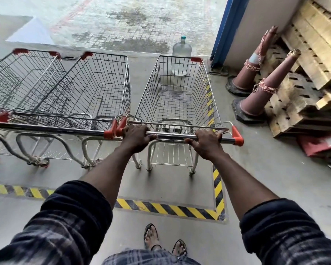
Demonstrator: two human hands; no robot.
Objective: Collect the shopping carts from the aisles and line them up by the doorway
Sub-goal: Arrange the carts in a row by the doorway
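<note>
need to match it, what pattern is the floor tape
Floor tape: yellow and black diagonal stripes, head view.

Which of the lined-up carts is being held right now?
The rightmost cart, beside the traffic cones: both the left hand and right hand grip its handle bar. The carts to its left stand untouched.

A store's loading doorway: lined-up shopping carts, stacked pallets, traffic cones.
</note>
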